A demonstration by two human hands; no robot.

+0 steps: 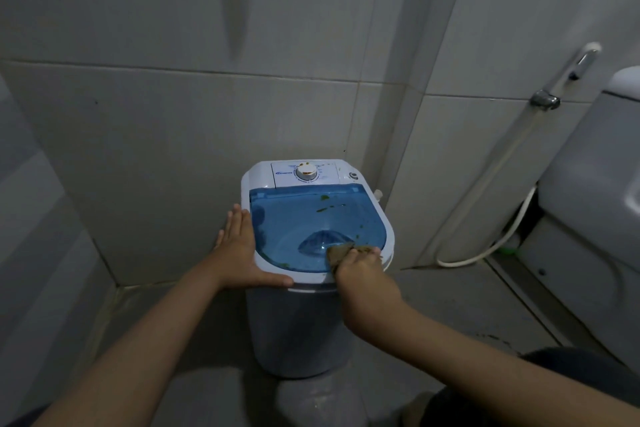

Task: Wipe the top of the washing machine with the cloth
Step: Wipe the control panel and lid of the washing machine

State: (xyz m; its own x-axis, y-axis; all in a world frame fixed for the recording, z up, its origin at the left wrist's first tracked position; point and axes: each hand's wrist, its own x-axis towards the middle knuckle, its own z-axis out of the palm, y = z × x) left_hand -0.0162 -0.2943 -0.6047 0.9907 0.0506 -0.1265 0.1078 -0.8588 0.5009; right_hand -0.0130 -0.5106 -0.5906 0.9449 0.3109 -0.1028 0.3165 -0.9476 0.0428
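Note:
A small white washing machine point(298, 329) stands on the floor against the tiled wall. Its top has a clear blue lid point(294, 222) and a white control panel with a round dial point(307, 171). Green and brown smears point(325, 208) dot the lid and the panel. My left hand point(242, 250) lies flat with fingers apart on the machine's left rim. My right hand point(363, 274) presses a brownish cloth point(341, 251) onto the lid's near right corner; most of the cloth is hidden under the hand.
Tiled walls close in behind and to the left. A toilet point(595, 211) stands at the right, with a spray hose point(485, 211) hanging on the wall beside it. The grey floor point(467, 305) has a drain channel along the right.

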